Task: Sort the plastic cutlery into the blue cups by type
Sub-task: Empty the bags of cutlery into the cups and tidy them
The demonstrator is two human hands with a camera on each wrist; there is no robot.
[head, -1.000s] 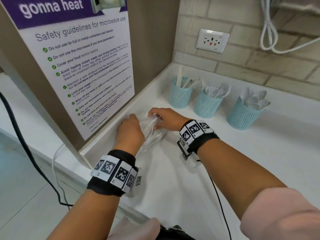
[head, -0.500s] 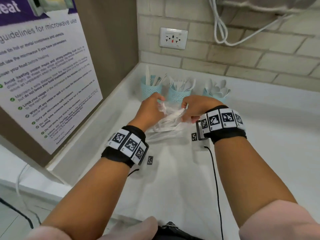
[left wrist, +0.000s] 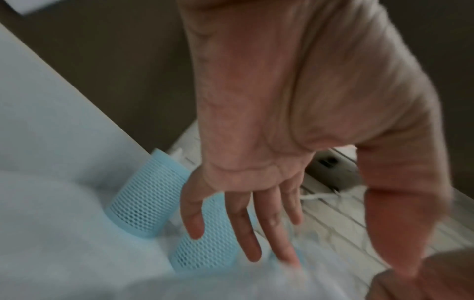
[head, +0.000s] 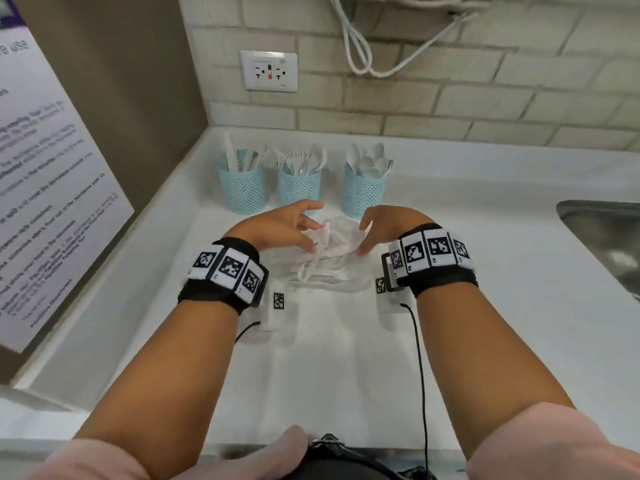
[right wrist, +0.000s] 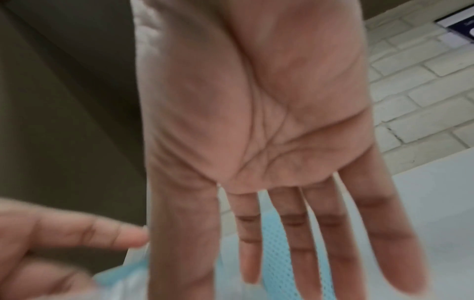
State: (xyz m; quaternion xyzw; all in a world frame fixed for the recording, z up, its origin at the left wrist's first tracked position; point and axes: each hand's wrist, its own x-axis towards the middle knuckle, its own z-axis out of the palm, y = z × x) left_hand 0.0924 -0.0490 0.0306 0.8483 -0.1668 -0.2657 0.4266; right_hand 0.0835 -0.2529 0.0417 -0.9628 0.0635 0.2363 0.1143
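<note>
White plastic cutlery [head: 322, 261] lies heaped on the surface, handles mostly left-right, between the spread left hand [head: 277, 225] and right hand [head: 388, 225]; both empty.

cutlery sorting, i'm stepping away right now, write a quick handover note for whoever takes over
Left hand: open, fingers spread over the pile, holding nothing.
Right hand: open, beside the pile, holding nothing.
Unsorted cutlery pile: on the counter between the hands, in clear plastic wrap.
Blue cups at the back: left cup has knives, middle cup forks, right cup spoons.
Done: some of each type is sorted.
Left: sort the pile into the matching cups.
</note>
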